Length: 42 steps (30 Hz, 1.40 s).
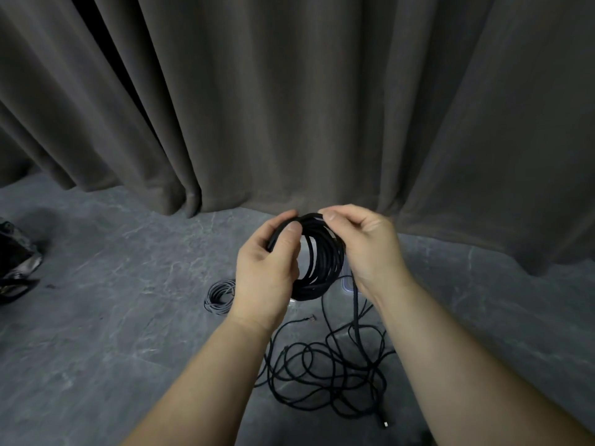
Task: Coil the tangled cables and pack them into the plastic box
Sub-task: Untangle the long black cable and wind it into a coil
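Step in hand: winding the black cable into a coil, judged partway done. Left hand grips the black coil at its 9 o'clock side, thumb over the strands and fingers curled behind. Right hand pinches the top of the coil at 12 o'clock between thumb and forefinger, laying on a turn; its other fingers are curled. A feed strand drops from the right hand to the loose black tangle on the grey floor, at 6 o'clock from the coil. Next move likely calls for drawing more slack up and around; the crossed loops below may snag, so the pull should be gentle. A finished grey coil lies at 8 o'clock from the hands. Plastic box is mostly hidden behind the right wrist, only a pale corner showing. Crumpled black bag at far left; dark curtain behind.
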Tool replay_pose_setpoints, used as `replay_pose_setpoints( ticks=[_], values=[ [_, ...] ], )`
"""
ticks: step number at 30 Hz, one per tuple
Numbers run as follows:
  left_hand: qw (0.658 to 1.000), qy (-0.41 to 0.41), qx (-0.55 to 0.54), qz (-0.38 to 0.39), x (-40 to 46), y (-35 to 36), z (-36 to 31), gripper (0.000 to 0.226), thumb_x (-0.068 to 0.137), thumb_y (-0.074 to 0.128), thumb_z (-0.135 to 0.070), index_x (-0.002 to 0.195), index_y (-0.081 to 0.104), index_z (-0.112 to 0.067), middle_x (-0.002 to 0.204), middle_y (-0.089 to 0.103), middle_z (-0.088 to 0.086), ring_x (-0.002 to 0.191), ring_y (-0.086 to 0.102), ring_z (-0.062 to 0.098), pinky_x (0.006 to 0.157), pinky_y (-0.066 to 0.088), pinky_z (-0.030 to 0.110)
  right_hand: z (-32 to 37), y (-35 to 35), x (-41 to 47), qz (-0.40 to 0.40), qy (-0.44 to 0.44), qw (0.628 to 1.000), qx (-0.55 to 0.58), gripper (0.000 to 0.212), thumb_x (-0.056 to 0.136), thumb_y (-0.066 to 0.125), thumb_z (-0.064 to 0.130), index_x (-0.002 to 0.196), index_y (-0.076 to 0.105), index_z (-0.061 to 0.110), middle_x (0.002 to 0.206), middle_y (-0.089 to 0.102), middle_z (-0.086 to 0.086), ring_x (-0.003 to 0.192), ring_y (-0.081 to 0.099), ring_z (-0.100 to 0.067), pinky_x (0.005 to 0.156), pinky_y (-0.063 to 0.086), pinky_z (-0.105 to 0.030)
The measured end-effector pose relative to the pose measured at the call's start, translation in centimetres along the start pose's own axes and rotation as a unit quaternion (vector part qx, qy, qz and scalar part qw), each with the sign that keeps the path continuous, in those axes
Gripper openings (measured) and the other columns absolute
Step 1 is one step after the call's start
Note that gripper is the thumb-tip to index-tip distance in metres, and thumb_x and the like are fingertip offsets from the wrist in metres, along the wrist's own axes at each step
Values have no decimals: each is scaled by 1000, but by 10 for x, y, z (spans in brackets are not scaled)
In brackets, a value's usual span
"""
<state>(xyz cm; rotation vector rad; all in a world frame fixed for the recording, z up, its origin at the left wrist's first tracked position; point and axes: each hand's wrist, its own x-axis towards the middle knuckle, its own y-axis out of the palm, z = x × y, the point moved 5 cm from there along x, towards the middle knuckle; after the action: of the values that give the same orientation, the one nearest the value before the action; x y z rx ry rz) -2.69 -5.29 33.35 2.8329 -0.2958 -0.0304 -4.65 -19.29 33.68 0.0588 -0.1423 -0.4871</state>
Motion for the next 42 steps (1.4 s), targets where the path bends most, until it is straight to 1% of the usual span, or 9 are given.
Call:
replay_pose_setpoints(
  ticks=[6, 12, 15, 19, 23, 27, 30, 36, 42],
  values=[
    [993, -27, -94, -71, 4, -3, -1, 22, 97, 52, -18, 112, 65, -9, 60, 44, -1, 48, 30, 8, 45, 24, 19, 1, 15, -11, 32, -56, 992, -112, 26, 98, 51, 17, 116, 69, 21, 102, 69, 14, 100, 63, 2, 88, 46, -11],
    [989, -45, -132, -54, 3, 1, -3, 20, 96, 51, -18, 109, 66, -11, 58, 43, -1, 45, 31, 7, 43, 27, 17, -1, 20, -10, 58, 7, 997, -58, 26, 102, 41, 32, 111, 64, 41, 114, 68, 12, 103, 64, -5, 96, 48, -30],
    [992, -29, -109, -50, 0, 1, -7, 19, 95, 53, -16, 107, 67, -12, 59, 44, -1, 48, 34, 8, 43, 31, 17, -5, 24, -14, 102, 84, 991, 9, 29, 99, 36, 50, 113, 61, 49, 118, 66, 12, 95, 68, -8, 87, 53, -33],
    [999, 11, -19, -43, -3, 5, -11, 17, 96, 55, -17, 106, 68, -19, 58, 46, -4, 51, 36, 9, 47, 32, 20, -2, 20, -14, 36, 14, 997, -60, 27, 101, 39, 40, 103, 66, 39, 84, 68, 5, 58, 55, -10, 61, 53, -38],
    [999, 29, 42, -11, -5, 8, -15, 21, 89, 61, -33, 109, 66, -27, 64, 56, -8, 58, 48, 6, 59, 44, 18, -3, 16, -11, -3, -34, 998, -62, 26, 101, 42, 37, 91, 66, 38, 69, 62, 10, 55, 51, -9, 55, 46, -31],
    [999, 0, -30, 40, -8, 11, -15, 41, 77, 68, -36, 116, 63, -25, 75, 66, -5, 68, 59, 6, 70, 49, 21, -3, 15, -11, -14, -26, 999, -26, 29, 101, 44, 37, 88, 69, 32, 68, 62, 4, 56, 52, -9, 53, 44, -28],
    [989, -32, -120, 77, -12, 17, -15, 49, 74, 64, -24, 122, 58, -20, 86, 72, 0, 73, 65, 8, 72, 53, 22, -7, 14, -7, -25, 4, 999, 27, 30, 96, 44, 46, 85, 71, 35, 79, 68, -11, 68, 61, -19, 63, 53, -41],
    [992, -29, -105, 64, -12, 16, -16, 45, 80, 70, -22, 123, 57, -19, 61, 58, -8, 54, 49, 4, 62, 47, 18, -13, 21, -7, -2, 12, 1000, 11, 32, 98, 42, 45, 82, 69, 38, 69, 61, 5, 53, 48, -11, 57, 45, -36],
    [993, -44, -108, -4, 0, 7, -8, 23, 96, 51, -11, 117, 61, -12, 52, 39, -5, 45, 35, 7, 52, 38, 21, -20, 27, -5, 33, 35, 999, 0, 32, 101, 39, 41, 95, 70, 35, 79, 66, -1, 56, 52, -14, 61, 46, -37]
  ],
)
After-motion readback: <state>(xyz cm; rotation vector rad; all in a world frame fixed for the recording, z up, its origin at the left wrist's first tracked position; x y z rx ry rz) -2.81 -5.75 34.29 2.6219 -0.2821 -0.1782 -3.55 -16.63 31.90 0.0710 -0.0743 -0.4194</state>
